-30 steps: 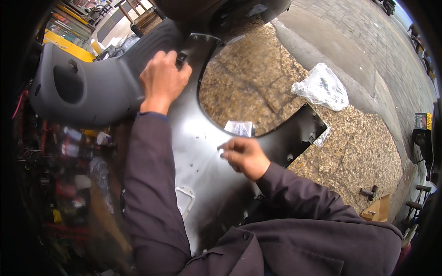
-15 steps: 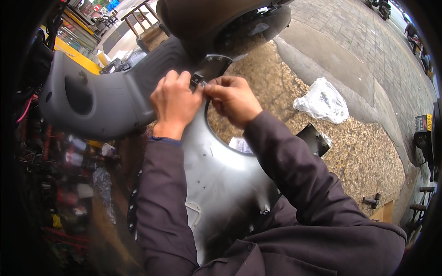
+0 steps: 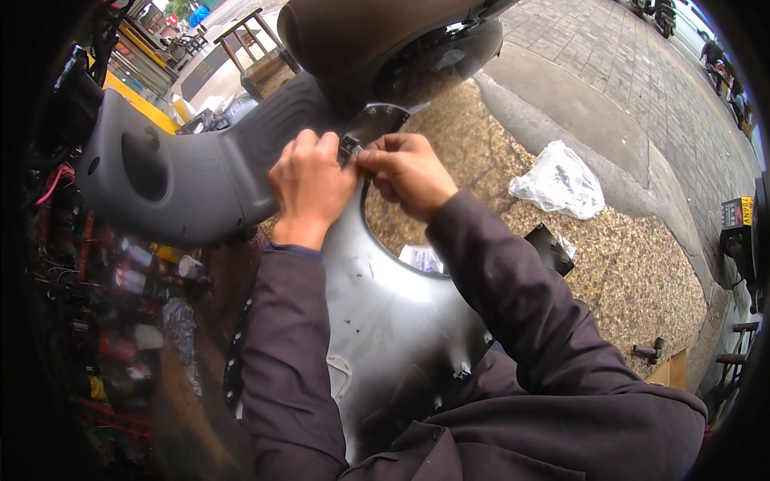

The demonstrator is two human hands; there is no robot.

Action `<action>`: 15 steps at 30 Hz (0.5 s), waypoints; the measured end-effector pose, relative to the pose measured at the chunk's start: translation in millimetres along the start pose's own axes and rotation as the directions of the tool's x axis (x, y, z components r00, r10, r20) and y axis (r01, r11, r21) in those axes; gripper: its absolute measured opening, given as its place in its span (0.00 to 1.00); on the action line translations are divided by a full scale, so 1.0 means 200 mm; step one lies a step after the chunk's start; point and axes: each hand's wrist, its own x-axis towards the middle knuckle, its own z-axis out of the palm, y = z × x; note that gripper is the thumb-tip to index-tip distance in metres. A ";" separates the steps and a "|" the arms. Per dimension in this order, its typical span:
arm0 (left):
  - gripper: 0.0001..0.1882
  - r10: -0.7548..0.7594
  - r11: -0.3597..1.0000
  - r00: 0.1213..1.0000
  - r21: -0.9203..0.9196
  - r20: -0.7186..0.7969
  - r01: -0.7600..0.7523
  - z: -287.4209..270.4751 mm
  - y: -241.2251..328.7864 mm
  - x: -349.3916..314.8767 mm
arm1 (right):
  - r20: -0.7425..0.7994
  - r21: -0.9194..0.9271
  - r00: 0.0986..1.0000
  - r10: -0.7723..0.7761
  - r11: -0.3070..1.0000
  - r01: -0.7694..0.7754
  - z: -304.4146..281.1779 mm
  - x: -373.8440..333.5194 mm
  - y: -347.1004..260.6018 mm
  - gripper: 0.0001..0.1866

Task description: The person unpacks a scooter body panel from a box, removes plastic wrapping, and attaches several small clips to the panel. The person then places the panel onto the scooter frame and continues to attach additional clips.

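A silver-grey curved panel that looks like a car fender [image 3: 393, 321] lies across my lap, its rounded cut-out facing right. At its far end is a narrow dark tip [image 3: 375, 124] with small holes along the edge. My left hand [image 3: 313, 188] is closed round the panel's edge just below that tip, its fingertips partly hidden. From the right, my right hand [image 3: 411, 175] pinches a small metal clip [image 3: 358, 150] between thumb and forefinger, against the panel's edge. The two hands nearly touch.
A large grey plastic bumper-like part [image 3: 192, 180] stands at the left, with a brown-grey body part [image 3: 345, 40] beyond. On the speckled stone surface [image 3: 634, 272] lie a clear plastic bag [image 3: 560, 183], a black piece [image 3: 552, 248] and a dark tool [image 3: 650, 350]. Cluttered items fill the lower left.
Both hands stay at the panel's far end with almost the same grip. The view has shifted slightly, and the panel and hands appear a little lower and further right.
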 end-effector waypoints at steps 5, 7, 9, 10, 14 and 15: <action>0.14 -0.004 1.000 1.000 -0.011 -0.012 0.004 -0.02 0.01 0.00 | 0.023 -0.132 1.000 -0.018 0.991 0.021 0.01 -0.02 -0.06 0.07; 0.14 0.000 1.000 1.000 -0.007 -0.009 0.000 -0.03 0.02 0.00 | 0.048 -0.197 0.998 -0.032 0.980 0.041 0.00 -0.01 -0.08 0.08; 0.14 0.001 1.000 1.000 -0.011 -0.013 -0.001 -0.04 0.02 0.00 | 0.062 -0.296 0.998 -0.033 0.954 0.050 0.00 -0.01 -0.10 0.07; 0.14 0.002 1.000 1.000 -0.015 -0.010 -0.002 -0.04 0.03 -0.01 | 0.068 -0.342 0.997 -0.037 0.938 0.058 0.00 -0.02 -0.10 0.07; 0.13 -0.011 1.000 1.000 -0.020 -0.016 0.011 -0.04 0.03 0.00 | 0.047 -0.236 0.999 0.007 0.972 0.004 0.01 -0.01 -0.11 0.08; 0.13 -0.006 1.000 1.000 -0.023 -0.020 0.005 -0.04 0.03 0.00 | 0.038 -0.245 0.999 -0.004 0.970 0.013 0.01 -0.01 -0.11 0.08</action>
